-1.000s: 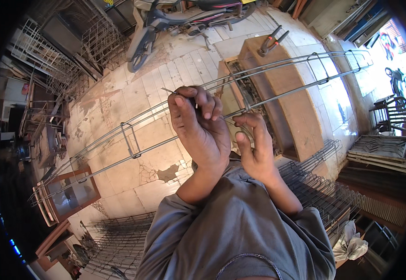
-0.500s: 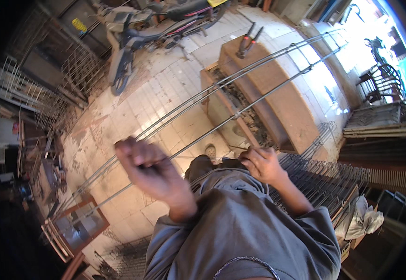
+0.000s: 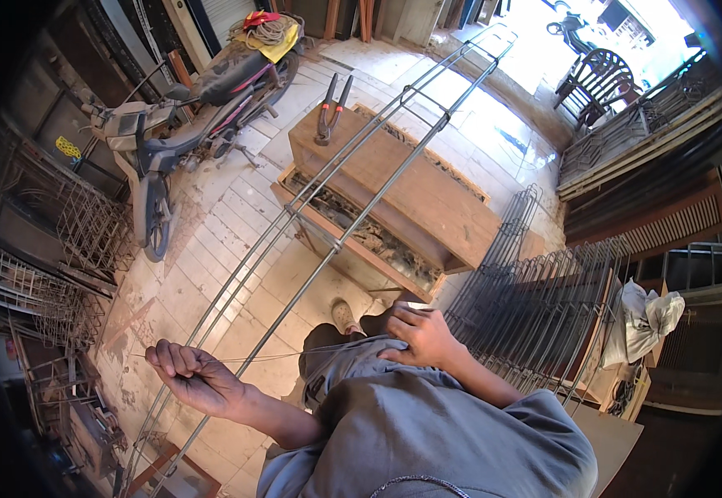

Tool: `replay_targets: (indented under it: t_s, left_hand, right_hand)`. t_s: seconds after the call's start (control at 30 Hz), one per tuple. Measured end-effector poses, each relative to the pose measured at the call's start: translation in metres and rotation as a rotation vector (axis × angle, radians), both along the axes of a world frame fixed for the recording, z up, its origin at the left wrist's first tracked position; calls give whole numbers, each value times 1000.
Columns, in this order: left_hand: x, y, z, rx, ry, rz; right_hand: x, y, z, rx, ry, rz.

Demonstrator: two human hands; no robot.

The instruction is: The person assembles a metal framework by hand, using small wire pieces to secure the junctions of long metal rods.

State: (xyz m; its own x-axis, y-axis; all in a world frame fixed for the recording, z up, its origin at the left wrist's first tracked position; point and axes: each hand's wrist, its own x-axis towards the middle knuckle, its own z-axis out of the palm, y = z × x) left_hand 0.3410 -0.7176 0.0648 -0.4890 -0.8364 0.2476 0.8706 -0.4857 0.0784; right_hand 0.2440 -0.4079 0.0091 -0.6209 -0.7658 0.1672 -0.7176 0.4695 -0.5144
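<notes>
My left hand (image 3: pixel 199 378) is closed in a pinch on thin wire (image 3: pixel 274 358), held out to the left beside the steel bars. The strands stretch across toward my lap and end near my right hand. Curled over my lap against the grey cloth, my right hand (image 3: pixel 423 339) has its fingers bent; what sits under them is hidden. A long rebar cage (image 3: pixel 337 246), made of straight bars with rectangular stirrups, slants across from upper right to lower left. It passes over a wooden bench (image 3: pixel 394 187). Pincers (image 3: pixel 325 129) with black and red handles rest on the bench top.
Many bent steel stirrups (image 3: pixel 535 307) stand stacked to my right, by a pale plastic bag (image 3: pixel 647 311). A motorcycle (image 3: pixel 186 124) is parked at the far left. Wire racks (image 3: pixel 29 282) line the left side. A dark chair (image 3: pixel 597 83) stands at the far right.
The view has turned. My left hand has gone lower and farther left, and wire now shows stretched between it and my lap. My right hand has settled on the grey cloth.
</notes>
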Motion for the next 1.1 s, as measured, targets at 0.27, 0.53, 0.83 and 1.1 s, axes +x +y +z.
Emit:
replay_targets:
  t_s: [0.27,0.53,0.83,1.1]
  left_hand:
    - [8,-7,-1,-26,10,-24]
    - [9,-18,-3,58,57,-128]
    - [-50,109,-6,134,-437,-135]
    - [-60,130,-37,-655,-990,-194]
  right_hand:
    - [-2,11,-9,-95,-246,176]
    - [-6,24,-24,-200,-279,183]
    - [-6,-34,37,-308,-265,108]
    - [1,-53,20,-483,-210,-249]
